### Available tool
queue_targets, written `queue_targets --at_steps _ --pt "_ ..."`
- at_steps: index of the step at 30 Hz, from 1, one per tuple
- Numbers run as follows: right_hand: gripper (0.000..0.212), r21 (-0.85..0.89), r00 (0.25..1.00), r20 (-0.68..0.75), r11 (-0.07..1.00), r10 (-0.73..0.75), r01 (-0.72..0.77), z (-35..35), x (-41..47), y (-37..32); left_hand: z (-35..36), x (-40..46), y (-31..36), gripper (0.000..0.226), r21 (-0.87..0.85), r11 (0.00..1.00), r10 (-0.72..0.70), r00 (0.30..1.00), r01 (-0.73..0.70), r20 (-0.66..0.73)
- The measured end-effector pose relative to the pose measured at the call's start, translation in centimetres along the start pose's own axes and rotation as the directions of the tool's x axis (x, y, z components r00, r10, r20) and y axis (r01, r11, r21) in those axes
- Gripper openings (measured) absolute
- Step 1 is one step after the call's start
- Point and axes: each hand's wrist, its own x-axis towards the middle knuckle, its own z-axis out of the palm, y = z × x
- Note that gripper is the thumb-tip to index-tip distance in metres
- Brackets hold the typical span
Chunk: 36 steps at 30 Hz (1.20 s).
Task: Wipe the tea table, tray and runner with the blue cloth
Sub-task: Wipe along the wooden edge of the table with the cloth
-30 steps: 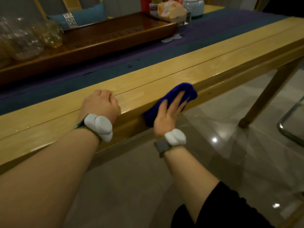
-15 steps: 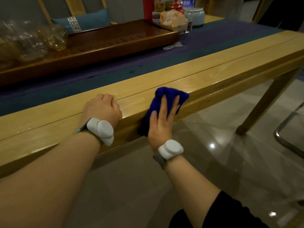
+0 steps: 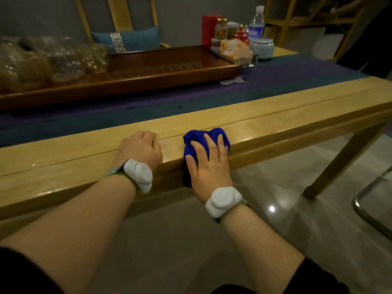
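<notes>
While my right hand presses spread fingers on the blue cloth, the table edge runs on rightward.

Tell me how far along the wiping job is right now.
Done: cannot tell, though the table top near the left hand shows a wet sheen. In hand: right hand presses the blue cloth on the front edge. Left: runner and tray, apparently untouched.

Glass cups, blue cushion, water bottle, red box, lidded jar
</notes>
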Motion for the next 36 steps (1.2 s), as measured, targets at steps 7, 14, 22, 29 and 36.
queue_targets --at_steps 7,14,22,29,36 --pt "0.045 -0.009 0.978 0.166 0.992 0.126 -0.126 -3.4 6.1 4.2 -0.5 -0.1 0.1 0.037 -0.013 1.000 -0.001 0.999 0.002 0.046" --pt "0.041 -0.006 0.993 0.115 1.000 0.000 0.001 -2.6 3.4 0.3 -1.1 -0.1 0.3 0.037 -0.073 0.997 -0.009 0.995 0.016 0.096" --pt "0.048 -0.007 0.919 0.393 1.000 0.021 -0.020 -4.5 6.7 2.6 -3.1 -1.7 -2.7 0.043 0.026 0.998 -0.053 0.995 0.051 0.086" --pt "0.053 0.024 0.954 0.258 0.988 -0.152 0.151 -1.6 2.0 -5.2 -4.0 -3.9 -7.6 0.040 0.054 0.985 -0.170 0.983 0.167 0.067" --pt "0.040 0.096 0.924 0.301 0.972 -0.236 0.217 -1.9 6.0 -1.5 -3.6 -4.1 -8.5 0.042 0.055 0.986 -0.157 0.987 0.155 0.025"
